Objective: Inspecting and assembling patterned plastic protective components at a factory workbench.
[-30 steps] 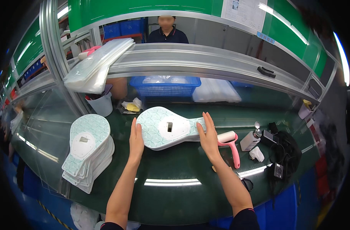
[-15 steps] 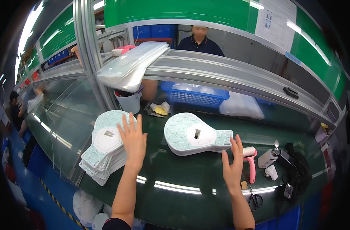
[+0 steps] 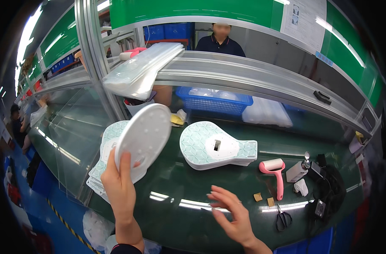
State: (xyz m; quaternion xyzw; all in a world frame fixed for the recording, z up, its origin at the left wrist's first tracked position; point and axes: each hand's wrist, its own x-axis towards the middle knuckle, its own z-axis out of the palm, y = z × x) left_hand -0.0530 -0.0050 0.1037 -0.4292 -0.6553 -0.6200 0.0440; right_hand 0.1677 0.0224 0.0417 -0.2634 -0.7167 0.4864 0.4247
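Note:
My left hand (image 3: 120, 184) grips a white paddle-shaped plastic panel (image 3: 148, 131). The panel is lifted and tilted, its pale plain side showing. Beneath and behind it, on the left, is a stack of similar panels (image 3: 99, 170) with a mint-green geometric pattern, partly hidden. A second, lower stack of patterned panels (image 3: 197, 146) lies mid-table, its narrow end pointing right and a small rectangular slot in its white centre. My right hand (image 3: 229, 213) hovers over the table in front of that stack, fingers apart and holding nothing.
On the right are a pink-handled lint roller (image 3: 278, 178), a bottle (image 3: 296, 173), crumpled tissue (image 3: 301, 188), black scissors (image 3: 282, 220) and dark cables (image 3: 332, 186). A blue basket (image 3: 214, 103) stands at the back. Plastic bags (image 3: 140, 70) lie on the metal rail; a person (image 3: 220, 44) is beyond it.
My left hand has taken a panel from the left stack and raised it, tilting it up. My right hand has moved left and nearer, away from the middle stack's narrow end.

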